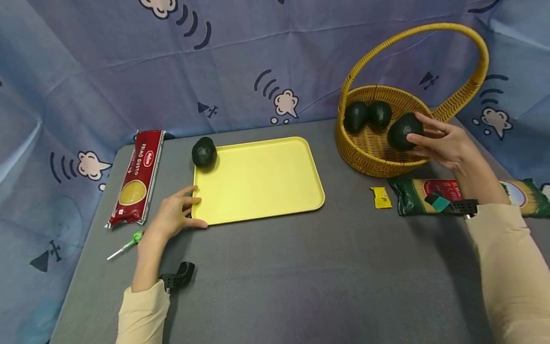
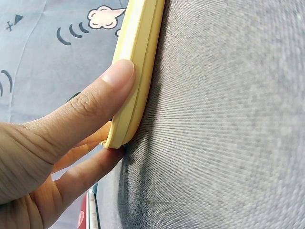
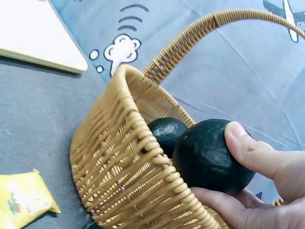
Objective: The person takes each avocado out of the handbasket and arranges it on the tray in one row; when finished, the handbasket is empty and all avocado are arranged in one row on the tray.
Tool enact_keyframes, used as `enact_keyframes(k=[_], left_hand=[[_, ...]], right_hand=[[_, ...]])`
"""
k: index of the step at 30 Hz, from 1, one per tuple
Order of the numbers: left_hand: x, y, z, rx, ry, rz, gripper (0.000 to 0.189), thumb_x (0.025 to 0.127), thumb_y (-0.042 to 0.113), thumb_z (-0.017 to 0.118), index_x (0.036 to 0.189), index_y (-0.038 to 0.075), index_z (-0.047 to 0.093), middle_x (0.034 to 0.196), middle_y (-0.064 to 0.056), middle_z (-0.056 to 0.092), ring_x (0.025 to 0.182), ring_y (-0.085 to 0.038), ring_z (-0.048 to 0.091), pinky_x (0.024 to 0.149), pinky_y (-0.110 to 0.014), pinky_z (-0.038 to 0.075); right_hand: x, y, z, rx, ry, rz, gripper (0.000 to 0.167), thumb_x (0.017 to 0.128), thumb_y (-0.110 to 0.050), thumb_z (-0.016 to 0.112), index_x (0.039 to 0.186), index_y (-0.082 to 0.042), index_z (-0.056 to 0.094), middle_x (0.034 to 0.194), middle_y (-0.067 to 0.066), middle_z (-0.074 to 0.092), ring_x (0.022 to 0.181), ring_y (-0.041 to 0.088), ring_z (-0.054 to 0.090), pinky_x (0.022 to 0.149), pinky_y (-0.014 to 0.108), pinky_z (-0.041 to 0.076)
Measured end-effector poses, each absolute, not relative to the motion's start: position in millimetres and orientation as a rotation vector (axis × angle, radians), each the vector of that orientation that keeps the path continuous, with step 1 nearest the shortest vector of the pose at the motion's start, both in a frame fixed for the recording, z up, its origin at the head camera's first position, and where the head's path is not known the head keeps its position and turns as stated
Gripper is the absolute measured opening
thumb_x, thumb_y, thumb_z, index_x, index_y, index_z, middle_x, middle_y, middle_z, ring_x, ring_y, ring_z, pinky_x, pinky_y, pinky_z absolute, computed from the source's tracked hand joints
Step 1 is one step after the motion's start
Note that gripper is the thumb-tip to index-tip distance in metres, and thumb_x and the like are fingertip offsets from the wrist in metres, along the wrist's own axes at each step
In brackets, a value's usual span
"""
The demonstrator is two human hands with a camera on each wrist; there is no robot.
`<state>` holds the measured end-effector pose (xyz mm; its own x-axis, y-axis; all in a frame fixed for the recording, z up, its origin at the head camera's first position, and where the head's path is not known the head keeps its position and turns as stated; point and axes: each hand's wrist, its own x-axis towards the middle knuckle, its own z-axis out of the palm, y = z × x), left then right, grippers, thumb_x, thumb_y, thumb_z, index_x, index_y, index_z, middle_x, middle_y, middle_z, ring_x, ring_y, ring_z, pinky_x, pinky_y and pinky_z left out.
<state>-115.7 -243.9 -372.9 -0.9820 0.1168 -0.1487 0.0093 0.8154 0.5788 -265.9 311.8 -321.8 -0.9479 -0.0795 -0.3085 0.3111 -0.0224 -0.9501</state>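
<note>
- Red packet (image 1: 138,174): lying lengthwise at the table's left edge, lettering face up.
- Lollipop (image 1: 126,244): green wrapper, white stick pointing to the lower left; lying below the red packet, its wrapped end beside the left wrist.
- Left hand (image 1: 175,212): holding the tray's near left corner, thumb against the near edge, fingers at the left edge; span between thumb and fingers narrow.
- First avocado (image 1: 204,152): resting at the tray's far left corner, over the rim.
- Yellow tray (image 1: 258,181): lying on the grey table (image 1: 279,277), otherwise bare inside.
- Wicker basket (image 1: 365,161): standing right of the tray, well apart from it, handle raised.
- Two avocados (image 1: 355,117): lying side by side inside the basket, toward its far left.
- Small yellow packet (image 1: 381,198): on the table, just in front of the basket.
- Held avocado (image 1: 404,131): at the basket's right side, near the rim; contact with the rim cannot be confirmed.
- Right hand (image 1: 451,143): gripping that avocado between thumb and fingers.
- Pasta packet (image 1: 442,186): green ends, lying beneath the right forearm, partly hidden.
</note>
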Motion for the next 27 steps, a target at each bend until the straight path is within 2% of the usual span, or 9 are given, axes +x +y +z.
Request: enact_keyframes(k=[3,6,9,11,13,18,24,27], left_hand=[[-115,-244,-373,0.097,2.818,0.904,0.068,0.069,0.013,0.086,0.124,-0.014,0.057,0.148,-0.023,0.036,0.113,-0.038,0.058,0.087,-0.042,0.054],[-115,-243,-373,0.106,2.824,0.898,0.068,0.069,0.014,0.086,0.124,-0.014,0.057,0.147,-0.023,0.036,0.113,-0.038,0.058,0.087,-0.043,0.054],[-115,-243,-372,0.123,2.835,0.890,0.068,0.069,0.014,0.086,0.124,-0.014,0.057,0.147,-0.023,0.037,0.112,-0.038,0.058,0.087,-0.043,0.054],[-115,-244,-372,0.131,2.841,0.886,0.068,0.069,0.014,0.086,0.123,-0.014,0.057,0.146,-0.024,0.038,0.111,-0.038,0.059,0.086,-0.043,0.054],[-115,-244,-372,0.133,2.839,0.887,0.068,0.069,0.015,0.086,0.123,-0.014,0.057,0.146,-0.024,0.038,0.110,-0.038,0.060,0.086,-0.043,0.054],[-115,-244,-372,0.126,2.832,0.897,0.068,0.069,0.014,0.086,0.123,-0.014,0.057,0.147,-0.024,0.037,0.110,-0.038,0.060,0.086,-0.043,0.054],[-115,-243,-373,0.102,2.820,0.918,0.068,0.069,0.012,0.086,0.124,-0.014,0.057,0.147,-0.024,0.036,0.113,-0.039,0.058,0.087,-0.042,0.054],[-115,-244,-373,0.100,2.816,0.922,0.067,0.069,0.012,0.086,0.124,-0.015,0.056,0.147,-0.024,0.035,0.115,-0.039,0.056,0.088,-0.042,0.053]], right_hand=[[-258,310,-320,0.228,1.997,-2.068,0.078,0.085,-0.003,0.070,0.147,-0.034,0.035,0.160,0.012,0.001,0.078,0.004,0.066,0.068,0.026,0.059],[-249,306,-318,0.205,1.982,-2.134,0.075,0.085,-0.001,0.069,0.146,-0.032,0.039,0.154,0.013,0.022,0.077,0.009,0.069,0.064,0.024,0.059],[-240,301,-317,0.170,1.921,-2.246,0.072,0.084,0.005,0.068,0.143,-0.028,0.045,0.130,0.005,0.052,0.079,0.012,0.070,0.061,0.028,0.060],[-234,296,-316,0.162,1.875,-2.309,0.069,0.083,0.007,0.068,0.140,-0.027,0.050,0.111,0.000,0.061,0.080,0.013,0.070,0.059,0.030,0.060],[-230,291,-315,0.131,1.819,-2.362,0.068,0.083,0.010,0.066,0.139,-0.025,0.052,0.103,-0.003,0.064,0.083,0.013,0.070,0.061,0.035,0.060],[-221,279,-312,0.029,1.743,-2.408,0.068,0.085,0.013,0.061,0.142,-0.022,0.049,0.108,-0.001,0.065,0.089,0.014,0.069,0.064,0.037,0.060],[-213,260,-310,-0.028,1.751,-2.405,0.066,0.086,0.012,0.061,0.142,-0.022,0.049,0.113,0.000,0.063,0.092,0.015,0.069,0.067,0.034,0.060],[-210,245,-311,-0.107,1.704,-2.452,0.067,0.086,0.014,0.059,0.143,-0.018,0.047,0.118,0.003,0.061,0.095,0.017,0.068,0.070,0.036,0.059]])
